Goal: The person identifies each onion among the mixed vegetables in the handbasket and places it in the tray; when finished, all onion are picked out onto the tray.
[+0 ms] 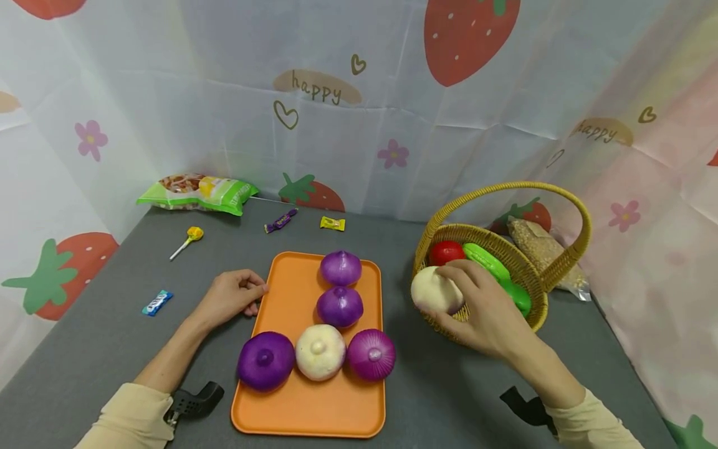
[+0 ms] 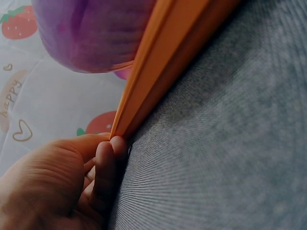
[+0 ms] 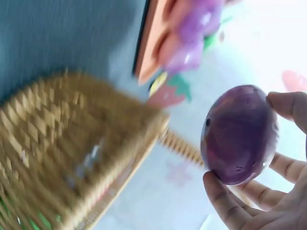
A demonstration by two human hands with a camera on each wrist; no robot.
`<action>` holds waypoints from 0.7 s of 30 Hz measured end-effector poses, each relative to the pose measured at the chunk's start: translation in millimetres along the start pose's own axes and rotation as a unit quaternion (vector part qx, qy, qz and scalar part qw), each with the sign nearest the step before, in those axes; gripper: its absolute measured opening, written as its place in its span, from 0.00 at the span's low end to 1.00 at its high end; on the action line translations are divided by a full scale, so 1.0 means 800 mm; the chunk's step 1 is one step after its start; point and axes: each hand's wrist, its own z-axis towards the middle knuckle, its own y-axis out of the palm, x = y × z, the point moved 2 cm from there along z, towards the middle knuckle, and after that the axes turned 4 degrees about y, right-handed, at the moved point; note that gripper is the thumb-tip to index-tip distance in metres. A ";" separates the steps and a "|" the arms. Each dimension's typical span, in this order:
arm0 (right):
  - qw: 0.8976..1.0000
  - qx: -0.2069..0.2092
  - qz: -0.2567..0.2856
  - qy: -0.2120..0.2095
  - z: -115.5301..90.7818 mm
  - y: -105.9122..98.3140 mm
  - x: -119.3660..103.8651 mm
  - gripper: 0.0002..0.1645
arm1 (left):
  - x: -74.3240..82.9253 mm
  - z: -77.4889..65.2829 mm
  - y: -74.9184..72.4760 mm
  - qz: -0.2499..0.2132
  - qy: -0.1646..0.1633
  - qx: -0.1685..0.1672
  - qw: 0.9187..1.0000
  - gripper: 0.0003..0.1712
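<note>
My right hand (image 1: 485, 305) grips a cream-white toy turnip (image 1: 436, 290) over the near left rim of a wicker basket (image 1: 541, 312). Its glossy purple underside faces the right wrist camera, with thumb and fingers spread around it. On the left, my left hand (image 1: 232, 295) pinches the rim of an orange tray (image 1: 314, 415) between thumb and finger. On that tray sit another white toy turnip (image 1: 320, 352), a dark purple round vegetable (image 1: 266, 361), a striped purple onion (image 1: 371, 355) and two purple onions (image 1: 339, 306) in line behind.
Inside the basket lie a red toy vegetable (image 1: 446, 252) and a green toy pepper (image 1: 487, 262). Behind it leans a bag of grains (image 1: 541, 246). Farther left are a green snack bag (image 1: 199, 193), a lollipop (image 1: 194, 234) and several small wrapped candies (image 1: 157, 302).
</note>
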 end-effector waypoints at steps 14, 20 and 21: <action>0.982 -0.065 0.066 -0.164 -0.056 0.034 -0.107 0.32 | -0.001 0.000 0.000 0.000 0.005 0.001 1.000 0.12; 0.968 -0.128 0.063 -0.208 -0.068 0.055 -0.124 0.34 | -0.002 0.001 0.000 0.000 0.009 0.000 1.000 0.13; 0.965 -0.126 0.062 -0.222 -0.069 0.058 -0.125 0.33 | -0.002 0.001 0.000 -0.001 0.010 0.000 1.000 0.13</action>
